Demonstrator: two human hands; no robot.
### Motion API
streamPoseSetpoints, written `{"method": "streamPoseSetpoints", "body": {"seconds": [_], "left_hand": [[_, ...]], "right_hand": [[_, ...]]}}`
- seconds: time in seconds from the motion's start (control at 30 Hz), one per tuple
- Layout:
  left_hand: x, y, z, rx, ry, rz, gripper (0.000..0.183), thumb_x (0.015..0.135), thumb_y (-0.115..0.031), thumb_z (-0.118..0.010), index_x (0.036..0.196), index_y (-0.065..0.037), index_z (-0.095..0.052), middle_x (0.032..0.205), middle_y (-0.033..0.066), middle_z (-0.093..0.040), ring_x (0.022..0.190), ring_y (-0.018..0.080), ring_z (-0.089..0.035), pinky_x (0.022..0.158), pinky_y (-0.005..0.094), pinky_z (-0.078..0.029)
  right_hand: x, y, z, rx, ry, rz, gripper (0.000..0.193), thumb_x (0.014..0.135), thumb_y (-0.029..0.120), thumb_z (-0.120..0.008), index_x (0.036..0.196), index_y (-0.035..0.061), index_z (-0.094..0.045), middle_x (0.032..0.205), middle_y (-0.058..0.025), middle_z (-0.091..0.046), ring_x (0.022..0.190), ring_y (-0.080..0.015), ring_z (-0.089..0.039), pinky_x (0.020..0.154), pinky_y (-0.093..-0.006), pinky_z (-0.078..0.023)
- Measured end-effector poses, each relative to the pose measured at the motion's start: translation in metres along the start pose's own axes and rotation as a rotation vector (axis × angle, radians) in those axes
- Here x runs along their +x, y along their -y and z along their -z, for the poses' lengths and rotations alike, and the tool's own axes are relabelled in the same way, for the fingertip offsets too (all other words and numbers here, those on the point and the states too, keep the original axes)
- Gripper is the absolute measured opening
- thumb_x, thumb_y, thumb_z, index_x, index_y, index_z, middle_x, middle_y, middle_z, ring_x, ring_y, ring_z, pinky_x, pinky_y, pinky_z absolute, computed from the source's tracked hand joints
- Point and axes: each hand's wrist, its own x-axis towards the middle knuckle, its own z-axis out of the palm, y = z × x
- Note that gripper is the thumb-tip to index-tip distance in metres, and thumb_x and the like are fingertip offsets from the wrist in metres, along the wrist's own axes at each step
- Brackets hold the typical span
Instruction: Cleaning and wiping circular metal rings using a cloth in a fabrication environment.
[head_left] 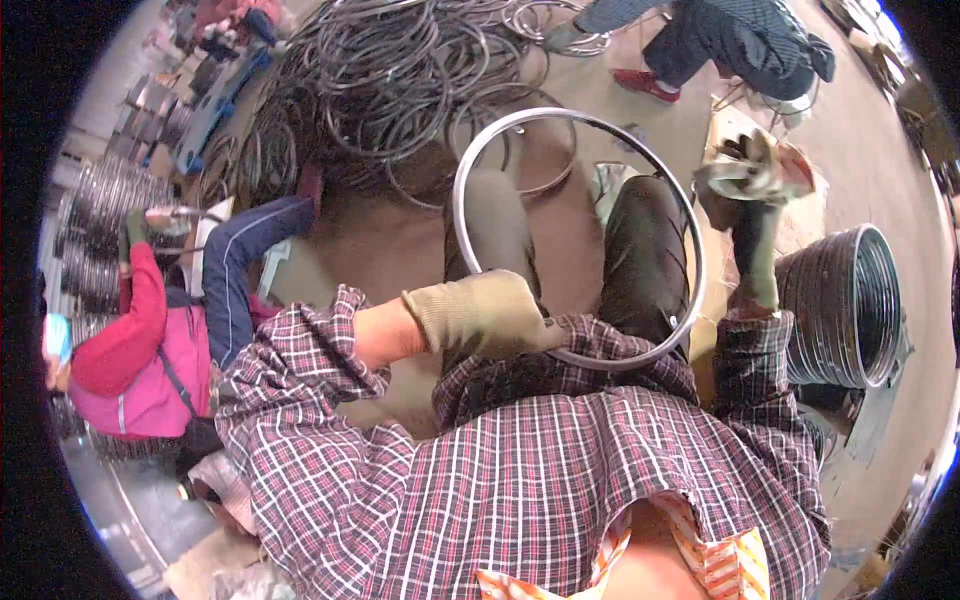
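A silver metal ring, like a wheel rim, stands tilted over my lap and knees. My left hand, in a beige knit glove, is closed on its lower left edge. To the right of the ring, my right hand reaches forward, in a glove with a dark palm. It appears closed around a crumpled pale cloth, which partly covers the fingers. My right hand is apart from the ring.
A large heap of loose metal rings lies ahead. Beside my right arm is a stack of rims. A person in pink sits at my left, near more stacked rings. Another person bends over ahead right.
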Motion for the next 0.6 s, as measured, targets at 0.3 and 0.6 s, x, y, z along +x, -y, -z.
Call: {"method": "streamPoseSetpoints", "body": {"seconds": [0.3, 0.6], "left_hand": [[0.012, -0.007, -0.029, -0.143, -0.080, -0.066, 0.012, 0.078, -0.016, -0.058, 0.075, -0.007, -0.066, 0.069, 0.0140, -0.066, 0.067, 0.0315, -0.068, 0.058, 0.0435, -0.054], [-0.002, -0.016, -0.008, -0.140, -0.019, 0.039, 0.013, 0.079, -0.020, -0.057, 0.083, -0.008, -0.062, 0.056, 0.0105, -0.060, 0.052, 0.0312, -0.064, 0.050, 0.0452, -0.053]], "right_hand": [[-0.015, 0.084, -0.246, -0.634, 1.123, 1.363, 0.036, 0.066, 0.016, -0.070, 0.101, 0.0125, -0.064, 0.105, -0.0058, -0.059, 0.100, -0.0278, -0.058, 0.092, -0.0406, -0.047], [0.116, -0.032, -0.233, -0.519, 0.986, 0.727, 0.030, 0.086, 0.017, -0.062, 0.115, 0.0082, -0.061, 0.114, -0.0105, -0.063, 0.102, -0.0269, -0.062, 0.090, -0.0359, -0.049]]}}
